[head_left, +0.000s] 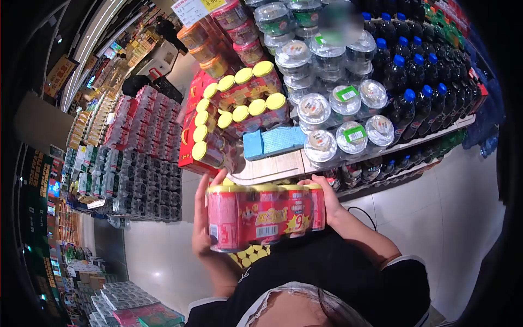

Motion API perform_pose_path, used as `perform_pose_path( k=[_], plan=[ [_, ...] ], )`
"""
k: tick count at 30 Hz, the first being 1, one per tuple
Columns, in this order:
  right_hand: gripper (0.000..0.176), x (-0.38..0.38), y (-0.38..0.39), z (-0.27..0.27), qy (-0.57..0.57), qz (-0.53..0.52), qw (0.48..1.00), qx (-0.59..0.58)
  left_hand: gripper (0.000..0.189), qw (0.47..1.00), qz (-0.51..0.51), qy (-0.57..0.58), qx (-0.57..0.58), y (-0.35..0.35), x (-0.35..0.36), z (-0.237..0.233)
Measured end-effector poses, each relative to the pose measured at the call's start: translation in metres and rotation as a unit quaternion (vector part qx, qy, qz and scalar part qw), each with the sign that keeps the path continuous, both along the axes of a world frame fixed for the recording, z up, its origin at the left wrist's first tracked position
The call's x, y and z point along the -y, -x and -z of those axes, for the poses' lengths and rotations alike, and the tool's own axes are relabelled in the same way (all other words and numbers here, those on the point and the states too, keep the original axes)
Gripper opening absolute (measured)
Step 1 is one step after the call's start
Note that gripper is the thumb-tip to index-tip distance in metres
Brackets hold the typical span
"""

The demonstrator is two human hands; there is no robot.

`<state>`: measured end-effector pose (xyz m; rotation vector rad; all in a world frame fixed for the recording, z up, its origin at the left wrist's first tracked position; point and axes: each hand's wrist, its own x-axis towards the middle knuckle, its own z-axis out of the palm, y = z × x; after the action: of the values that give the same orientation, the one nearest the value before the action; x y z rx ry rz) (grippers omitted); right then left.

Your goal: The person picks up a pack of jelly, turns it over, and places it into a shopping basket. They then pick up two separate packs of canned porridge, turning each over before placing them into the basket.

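Between my two hands is a shrink-wrapped pack of cans (250, 218), pink-red with yellow lids and a large "9" on its label. My left hand (201, 218) grips its left end, fingers up along the side. At the right end my right hand (328, 200) is closed round the corner. The pack is held in front of my chest, just short of the display shelf (272, 170). On that shelf stand similar yellow-lidded cans (251, 111) in rows, with a light-blue box (275, 143) lying beside them.
Clear tubs with white lids (348, 136) are stacked right of the blue box. Dark bottles with blue caps (419, 82) fill the shelf's right side. Wrapped drink packs (147, 158) stand on the left. More yellow-lidded cans (251, 255) show below my held pack.
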<state>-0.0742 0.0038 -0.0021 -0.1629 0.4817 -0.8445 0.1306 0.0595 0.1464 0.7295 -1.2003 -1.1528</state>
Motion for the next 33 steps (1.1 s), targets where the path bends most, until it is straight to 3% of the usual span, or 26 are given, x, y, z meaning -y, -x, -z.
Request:
perform_pose_path(
  k=[2, 7, 9, 13, 15, 18, 23, 33],
  plan=[
    [0.047, -0.006, -0.001, -0.003, -0.080, -0.072, 0.993, 0.043, 0.096, 0.997, -0.071, -0.004, -0.032, 0.031, 0.007, 0.001],
    [0.047, -0.012, 0.016, -0.005, -0.121, -0.049, 0.990, 0.061, 0.086, 0.993, -0.082, -0.051, -0.062, 0.032, 0.024, 0.027],
    [0.042, -0.013, 0.025, 0.007, -0.116, 0.046, 0.992, -0.016, 0.081, 0.979, -0.067, -0.048, -0.187, 0.033, 0.023, 0.045],
    [0.036, -0.008, 0.052, 0.014, -0.010, 0.089, 0.995, -0.054, 0.061, 0.939, -0.003, -0.008, -0.343, 0.037, 0.017, 0.076],
    [0.035, -0.005, 0.068, 0.013, 0.026, 0.066, 0.995, -0.069, 0.056, 0.937, -0.035, -0.028, -0.346, 0.045, 0.014, 0.079],
    [0.035, -0.004, 0.082, 0.014, 0.022, 0.075, 0.996, -0.046, 0.056, 0.922, -0.001, -0.012, -0.386, 0.057, 0.015, 0.080],
    [0.046, 0.001, 0.109, 0.004, 0.114, 0.049, 0.990, -0.072, 0.054, 0.928, 0.007, -0.024, -0.371, 0.060, 0.013, 0.086],
    [0.038, 0.015, 0.126, 0.014, 0.067, -0.005, 0.991, -0.115, 0.052, 0.903, -0.033, -0.059, -0.424, 0.081, 0.011, 0.094]
  ],
)
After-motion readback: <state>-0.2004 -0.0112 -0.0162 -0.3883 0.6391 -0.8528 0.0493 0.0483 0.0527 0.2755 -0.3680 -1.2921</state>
